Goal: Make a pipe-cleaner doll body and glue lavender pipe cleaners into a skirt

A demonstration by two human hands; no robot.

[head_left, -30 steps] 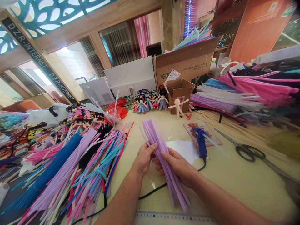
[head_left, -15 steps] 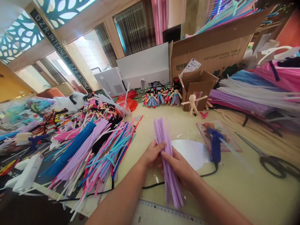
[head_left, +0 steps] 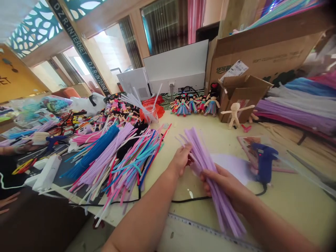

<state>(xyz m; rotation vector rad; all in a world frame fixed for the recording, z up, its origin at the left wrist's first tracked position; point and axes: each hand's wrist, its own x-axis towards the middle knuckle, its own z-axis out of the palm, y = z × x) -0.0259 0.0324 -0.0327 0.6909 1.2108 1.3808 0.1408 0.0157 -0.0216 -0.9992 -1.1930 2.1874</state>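
My right hand (head_left: 223, 182) is wrapped round the middle of a bundle of light purple pipe cleaners (head_left: 202, 150), which slants from upper left to lower right above the table. At the bundle's upper left side, my left hand (head_left: 183, 159) is closed, with a few thin purple stems poking out above its fingers. Part of its fingertips is hidden. To the right lies a blue hot glue gun (head_left: 264, 162) with a clear glue stick in its back. A beige doll body (head_left: 235, 113) with outstretched arms leans against a small carton (head_left: 241, 92).
Loose coloured pipe cleaners (head_left: 131, 157) are heaped on the left. Small finished dolls (head_left: 193, 105) stand at the back. Blurred scissors (head_left: 309, 168) lie at right, a ruler (head_left: 199, 225) along the front edge. A black cable (head_left: 189, 200) crosses the table. Another person's hand (head_left: 9, 202) shows at far left.
My left hand has moved apart from my right, to the bundle's upper left, where a few stems now splay out. The bundle tilts more. The view has swung left.
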